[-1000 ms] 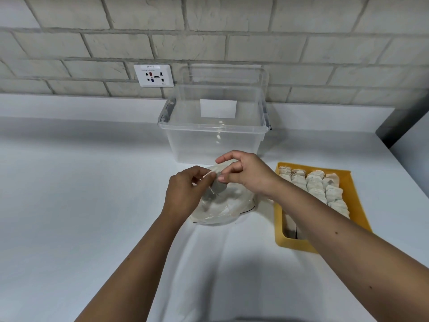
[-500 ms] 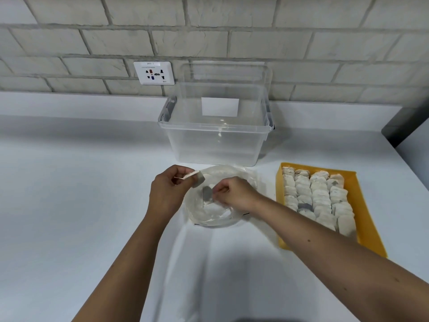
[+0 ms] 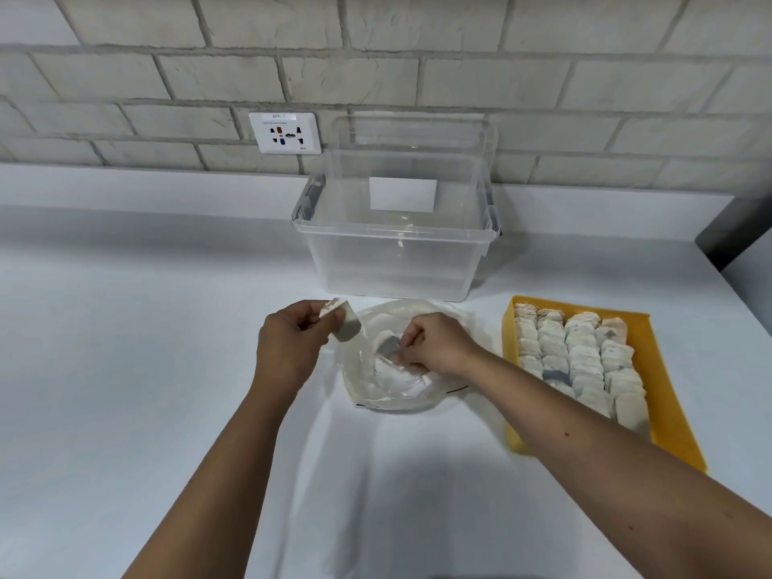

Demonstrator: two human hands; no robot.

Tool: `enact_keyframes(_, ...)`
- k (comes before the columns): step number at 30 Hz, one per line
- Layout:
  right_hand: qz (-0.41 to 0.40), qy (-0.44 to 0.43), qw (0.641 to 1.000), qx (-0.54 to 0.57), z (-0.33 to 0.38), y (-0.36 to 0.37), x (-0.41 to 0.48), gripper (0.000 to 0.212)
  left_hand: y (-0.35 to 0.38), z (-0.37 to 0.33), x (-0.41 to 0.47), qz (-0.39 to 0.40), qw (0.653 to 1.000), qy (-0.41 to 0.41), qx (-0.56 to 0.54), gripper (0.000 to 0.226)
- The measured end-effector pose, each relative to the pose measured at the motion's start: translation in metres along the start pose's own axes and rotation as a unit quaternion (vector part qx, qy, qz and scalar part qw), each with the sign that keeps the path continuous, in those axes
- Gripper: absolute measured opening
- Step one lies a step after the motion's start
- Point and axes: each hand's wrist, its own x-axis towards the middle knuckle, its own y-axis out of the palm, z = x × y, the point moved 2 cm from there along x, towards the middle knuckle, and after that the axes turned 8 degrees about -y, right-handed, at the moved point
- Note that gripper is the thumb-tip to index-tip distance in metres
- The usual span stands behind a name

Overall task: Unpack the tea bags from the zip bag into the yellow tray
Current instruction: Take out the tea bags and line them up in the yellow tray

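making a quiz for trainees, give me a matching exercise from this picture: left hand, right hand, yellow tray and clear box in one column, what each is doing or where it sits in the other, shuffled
Column one
1. left hand
2. right hand
3. yellow tray
4. clear box

Column two
a. stands at the back, by the wall
b. reaches into the zip bag, pinching a second tea bag
c. packed with rows of tea bags
d. holds a tea bag up beside the zip bag

Pairs: 1-d, 2-b, 3-c, 4-a
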Motion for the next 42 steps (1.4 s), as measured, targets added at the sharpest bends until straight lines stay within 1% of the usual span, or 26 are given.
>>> enact_keyframes(3, -0.006, -0.002, 0.992, 0.129, 0.001, -0.018, -0.013, 0.032, 0.005, -0.003, -0.004, 0.016, 0.999, -0.018, -0.041, 0.01)
enact_keyframes(5, -0.01, -0.014, 0.978, 0.209, 0.004, -0.026, -0.024, 0.043, 0.012, -0.007, -0.008, 0.037, 0.997, -0.033, -0.062, 0.012)
enact_keyframes(6, -0.014, -0.028, 0.97, 0.24, 0.005, -0.029, -0.03, 0.045, 0.017, -0.009, -0.01, 0.05, 0.995, -0.04, -0.07, 0.013)
enact_keyframes(9, -0.042, -0.049, 0.951, 0.301, 0.009, -0.032, -0.046, 0.03, 0.032, -0.015, -0.019, 0.091, 0.992, -0.054, -0.074, 0.014)
enact_keyframes(12, -0.042, -0.048, 0.946, 0.319, 0.009, -0.03, -0.057, 0.023, 0.046, -0.02, -0.028, 0.142, 0.983, -0.073, -0.092, 0.02)
enact_keyframes(14, -0.051, -0.041, 0.945, 0.321, 0.006, -0.031, -0.063, 0.023, 0.053, -0.021, -0.032, 0.161, 0.976, -0.09, -0.112, 0.023)
enact_keyframes(16, -0.063, -0.035, 0.945, 0.319, 0.004, -0.032, -0.07, 0.025, 0.059, -0.022, -0.036, 0.174, 0.975, -0.09, -0.109, 0.024)
enact_keyframes(19, -0.087, -0.037, 0.94, 0.327, 0.0, -0.036, -0.08, 0.023, 0.066, -0.027, -0.045, 0.183, 0.976, -0.066, -0.098, 0.025)
enact_keyframes(23, -0.1, -0.045, 0.939, 0.325, -0.008, -0.043, -0.095, 0.021, 0.078, -0.035, -0.057, 0.196, 0.98, -0.011, -0.035, 0.013)
enact_keyframes(25, -0.111, -0.05, 0.947, 0.297, -0.014, -0.048, -0.103, 0.022, 0.088, -0.039, -0.06, 0.197, 0.98, 0.007, -0.007, 0.013)
enact_keyframes(28, -0.165, -0.081, 0.971, 0.155, -0.023, -0.067, -0.116, 0.024, 0.106, -0.046, -0.067, 0.213, 0.975, 0.042, 0.044, 0.014)
enact_keyframes(31, -0.217, -0.115, 0.968, 0.05, -0.028, -0.094, -0.13, 0.015, 0.127, -0.052, -0.076, 0.237, 0.963, 0.088, 0.095, 0.012)
enact_keyframes(34, -0.214, -0.134, 0.967, -0.032, -0.03, -0.117, -0.144, 0.009, 0.147, -0.058, -0.083, 0.256, 0.955, 0.109, 0.098, 0.01)
enact_keyframes(36, -0.236, -0.131, 0.96, -0.071, -0.037, -0.135, -0.155, 0.01, 0.166, -0.063, -0.09, 0.284, 0.95, 0.11, 0.076, 0.01)
enact_keyframes(38, -0.245, -0.122, 0.956, -0.1, -0.04, -0.148, -0.16, 0.01, 0.172, -0.066, -0.092, 0.283, 0.952, 0.105, 0.055, 0.012)
enact_keyframes(40, -0.251, -0.093, 0.953, -0.144, -0.053, -0.161, -0.172, 0.011, 0.185, -0.066, -0.094, 0.276, 0.954, 0.101, 0.055, 0.016)
enact_keyframes(42, -0.24, -0.055, 0.952, -0.182, -0.069, -0.171, -0.184, 0.012, 0.194, -0.064, -0.098, 0.274, 0.954, 0.097, 0.073, 0.019)
